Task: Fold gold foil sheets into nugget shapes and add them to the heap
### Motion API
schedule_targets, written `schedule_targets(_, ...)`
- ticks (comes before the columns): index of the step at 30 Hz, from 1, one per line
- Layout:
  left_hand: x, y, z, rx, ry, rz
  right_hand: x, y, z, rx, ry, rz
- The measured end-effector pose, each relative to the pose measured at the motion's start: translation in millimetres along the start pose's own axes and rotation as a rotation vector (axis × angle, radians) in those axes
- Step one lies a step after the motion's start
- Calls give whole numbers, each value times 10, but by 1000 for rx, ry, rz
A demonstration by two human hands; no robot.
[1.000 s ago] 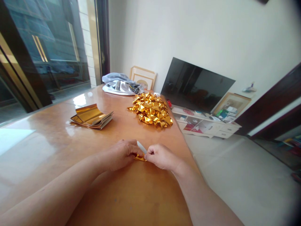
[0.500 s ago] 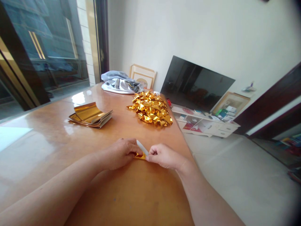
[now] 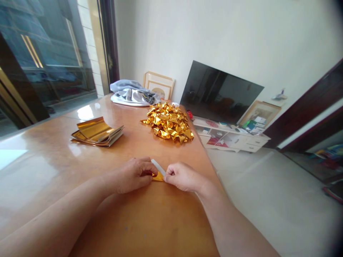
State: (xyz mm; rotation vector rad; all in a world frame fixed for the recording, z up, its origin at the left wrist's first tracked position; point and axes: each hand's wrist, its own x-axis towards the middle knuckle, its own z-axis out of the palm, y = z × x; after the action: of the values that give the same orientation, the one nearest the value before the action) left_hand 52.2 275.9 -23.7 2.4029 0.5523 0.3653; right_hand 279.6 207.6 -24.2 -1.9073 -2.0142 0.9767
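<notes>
Paper (image 3: 159, 177) between hands (image 3: 135, 175) on table (image 3: 150, 221), stack (image 3: 96, 132) behind left, foil heap (image 3: 171, 123) behind right

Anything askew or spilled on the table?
Nothing spilled or damaged that I can see. Mildly askew: the gold sheets on the left, stacked unevenly, the top one curling up. The gold pile is loosely jumbled.

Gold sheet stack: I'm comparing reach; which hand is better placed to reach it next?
Probably the left hand: it is nearer the stack, with the right hand farther off. Both touch the small gold piece.
</notes>
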Motion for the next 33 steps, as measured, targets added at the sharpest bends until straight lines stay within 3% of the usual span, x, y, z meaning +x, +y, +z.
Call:
schedule_targets(25, 16, -61, 56, -9, 50, -21, -5, 68, 23, -17, 1, -20)
schedule_targets(33, 24, -56, 53, 32, 3, 21, -23, 4, -11, -16, -15, 1)
